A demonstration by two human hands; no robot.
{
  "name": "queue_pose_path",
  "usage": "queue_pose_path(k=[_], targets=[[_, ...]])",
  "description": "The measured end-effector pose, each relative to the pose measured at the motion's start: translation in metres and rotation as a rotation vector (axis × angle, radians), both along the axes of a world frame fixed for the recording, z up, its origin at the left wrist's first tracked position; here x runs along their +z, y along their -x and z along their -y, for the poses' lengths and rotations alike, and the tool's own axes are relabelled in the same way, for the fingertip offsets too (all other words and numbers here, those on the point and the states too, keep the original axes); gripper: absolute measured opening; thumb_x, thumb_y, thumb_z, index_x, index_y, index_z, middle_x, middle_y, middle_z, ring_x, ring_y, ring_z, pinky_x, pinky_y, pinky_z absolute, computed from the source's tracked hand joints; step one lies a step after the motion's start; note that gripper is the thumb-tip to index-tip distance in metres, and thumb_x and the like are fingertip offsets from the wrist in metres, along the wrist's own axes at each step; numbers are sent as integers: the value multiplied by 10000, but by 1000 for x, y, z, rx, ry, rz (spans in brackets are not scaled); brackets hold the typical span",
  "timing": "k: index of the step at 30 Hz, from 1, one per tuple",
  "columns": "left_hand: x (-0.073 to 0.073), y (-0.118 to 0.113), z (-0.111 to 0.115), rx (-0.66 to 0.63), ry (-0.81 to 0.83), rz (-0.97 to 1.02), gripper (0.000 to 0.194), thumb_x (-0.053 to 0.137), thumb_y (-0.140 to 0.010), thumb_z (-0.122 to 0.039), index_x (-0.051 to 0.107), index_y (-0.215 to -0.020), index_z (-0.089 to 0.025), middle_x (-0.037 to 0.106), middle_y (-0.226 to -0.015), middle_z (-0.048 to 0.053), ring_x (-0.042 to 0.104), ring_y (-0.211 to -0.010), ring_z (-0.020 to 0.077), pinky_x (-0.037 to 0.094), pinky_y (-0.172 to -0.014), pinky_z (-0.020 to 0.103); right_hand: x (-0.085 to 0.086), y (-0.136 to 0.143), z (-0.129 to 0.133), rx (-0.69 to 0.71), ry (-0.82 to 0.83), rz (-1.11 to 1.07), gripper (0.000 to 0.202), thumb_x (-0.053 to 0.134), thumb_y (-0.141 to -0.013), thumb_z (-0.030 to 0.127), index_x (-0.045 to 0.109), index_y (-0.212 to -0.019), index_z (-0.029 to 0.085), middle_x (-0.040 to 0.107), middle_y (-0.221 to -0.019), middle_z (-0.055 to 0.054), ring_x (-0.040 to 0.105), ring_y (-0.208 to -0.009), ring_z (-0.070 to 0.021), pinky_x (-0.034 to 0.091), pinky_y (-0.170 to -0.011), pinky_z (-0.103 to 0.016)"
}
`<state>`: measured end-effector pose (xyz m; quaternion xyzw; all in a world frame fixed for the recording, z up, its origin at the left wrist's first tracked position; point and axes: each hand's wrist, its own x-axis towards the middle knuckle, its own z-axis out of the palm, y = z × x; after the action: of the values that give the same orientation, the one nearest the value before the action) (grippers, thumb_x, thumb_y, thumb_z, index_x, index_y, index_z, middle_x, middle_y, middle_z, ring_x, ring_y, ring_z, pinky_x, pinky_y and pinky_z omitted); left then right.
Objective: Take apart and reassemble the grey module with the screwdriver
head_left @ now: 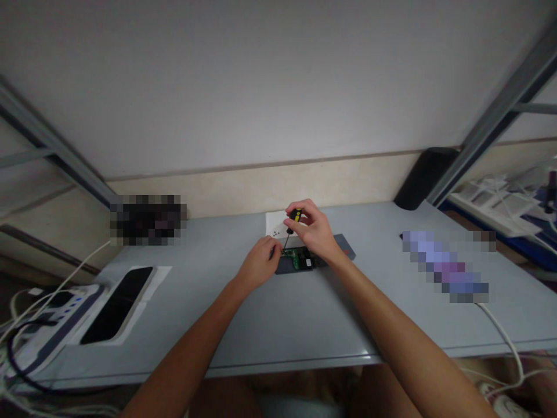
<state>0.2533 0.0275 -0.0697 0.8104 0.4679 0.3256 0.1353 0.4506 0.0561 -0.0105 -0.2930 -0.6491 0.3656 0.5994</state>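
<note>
At the desk, left fingers pinch the circuit-board casing, right fingers grip a screwdriver.

One left hand and one right hand make two, with one screwdriver and one green circuit board. Small dark specks number about five, too tiny to count surely. White paper lies in two places. There is one phone, one power strip, one black cylinder and one bench. Pixelated patches count three: two large, one small. Several cables tangle past exact counting.
</note>
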Motion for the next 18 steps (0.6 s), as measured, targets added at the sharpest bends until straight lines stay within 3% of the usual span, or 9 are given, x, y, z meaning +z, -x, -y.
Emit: queue_pose_path(k=[3,7,9,14,18], targets=[[0,0,0,7,10,11,223,479,-1065,-196,651,-923,-204,682,-952,71,644,-962,244,517,-906,392,3,-2,-1,-53,-69,72,202,718,-897,209,757,-1084,272,683,-1097,-49,671,-1032,-211,580,-908,-385],[-1,0,0,7,17,14,215,489,-1061,-203,650,-920,-205,678,-942,66,634,-951,242,509,-897,391,2,-3,-1,96,-31,56,364,610,-959,201,679,-1302,302,712,-1213,-50,695,-1093,-206,569,-960,-398],[-1,0,0,0,19,21,212,489,-1056,-194,649,-917,-205,680,-943,64,635,-958,240,507,-907,390,0,-2,-1,139,5,34,297,650,-968,269,669,-1263,301,692,-1278,-50,698,-1103,-203,575,-953,-389],[-2,0,0,-5,3,28,229,483,-1063,-197,655,-911,-204,681,-937,61,640,-949,236,505,-899,382,0,-4,-4,-19,36,32,192,769,-872,300,708,-1050,263,686,-1137,-47,661,-984,-199,569,-832,-351],[-2,1,-1,-1,-4,18,231,490,-1062,-197,656,-901,-205,683,-926,60,644,-940,234,512,-893,378,2,-8,-7,152,87,-22,264,676,-921,302,699,-1183,274,697,-1103,-44,686,-1010,-207,563,-848,-359]])
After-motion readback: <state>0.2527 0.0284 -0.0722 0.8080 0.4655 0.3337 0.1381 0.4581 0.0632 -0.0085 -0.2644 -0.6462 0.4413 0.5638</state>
